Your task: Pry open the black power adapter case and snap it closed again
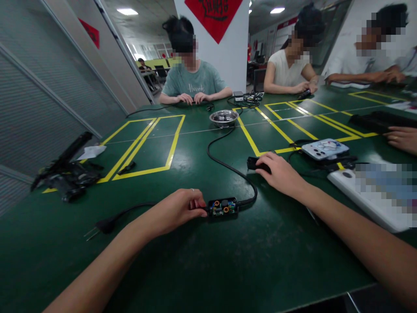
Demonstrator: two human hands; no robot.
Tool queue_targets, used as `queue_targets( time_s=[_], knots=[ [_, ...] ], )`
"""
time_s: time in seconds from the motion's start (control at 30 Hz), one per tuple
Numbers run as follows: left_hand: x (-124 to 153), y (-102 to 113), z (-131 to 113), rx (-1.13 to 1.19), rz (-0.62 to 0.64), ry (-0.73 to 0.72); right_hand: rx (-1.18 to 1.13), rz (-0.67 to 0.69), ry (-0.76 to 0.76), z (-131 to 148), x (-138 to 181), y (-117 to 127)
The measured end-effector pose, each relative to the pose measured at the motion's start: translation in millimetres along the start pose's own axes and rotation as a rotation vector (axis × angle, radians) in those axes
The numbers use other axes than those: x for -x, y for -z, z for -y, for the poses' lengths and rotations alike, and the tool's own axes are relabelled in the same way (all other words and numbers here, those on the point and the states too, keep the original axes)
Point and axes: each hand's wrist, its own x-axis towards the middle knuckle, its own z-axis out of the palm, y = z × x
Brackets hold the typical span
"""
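Note:
An opened power adapter (224, 208) lies on the green table, its circuit board and copper coils bare in the lower case. My left hand (187, 204) pinches the cable at the adapter's left end. From there the cord runs left to a two-pin plug (107, 225). Out of the right end a thicker black cable (221, 163) curves away toward a metal bowl (224, 117). My right hand (276, 171) is closed around a small black plastic piece (252, 163), likely a case cover, right of the adapter.
Black parts in plastic bags (68, 180) lie at the left, with a small black piece (127, 168) near them. A phone (325, 149) and a white tablet-like object (368, 200) are at the right. Several people sit around the table; one hand (404, 138) rests close on the right.

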Motion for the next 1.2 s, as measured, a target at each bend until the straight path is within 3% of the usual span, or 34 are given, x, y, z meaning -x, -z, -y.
queue_targets(
  time_s=[0.17, 0.27, 0.37, 0.5, 0.6, 0.7, 0.93, 1.07, 1.2],
  knots=[
    [1, 1, -3, 0.003, 0.0, 0.011, -0.367, -0.19, -0.208, 6, -2, 13],
    [2, 1, -4, -0.001, 0.0, 0.015, -0.597, -0.202, -0.333, 12, -2, 12],
    [1, 2, -5, -0.006, 0.008, 0.015, -0.749, -0.08, -0.377, 21, 1, 10],
    [0, 2, -4, -0.003, 0.013, 0.01, -0.868, 0.248, -0.322, 35, 6, 12],
    [-1, 1, -1, -0.001, 0.021, -0.003, -0.746, 0.445, -0.239, 43, 8, 15],
    [-1, 1, 0, -0.005, 0.027, -0.015, -0.522, 0.482, -0.095, 46, 10, 18],
    [-1, 3, 0, -0.001, 0.037, -0.054, -0.291, 0.338, 0.021, 46, 17, 17],
    [-2, 2, 0, 0.002, 0.047, -0.059, -0.344, 0.195, 0.122, 71, 18, 2],
    [-2, 2, -2, -0.004, 0.026, -0.077, -0.322, 0.203, 0.281, 98, 20, -18]
  ],
)
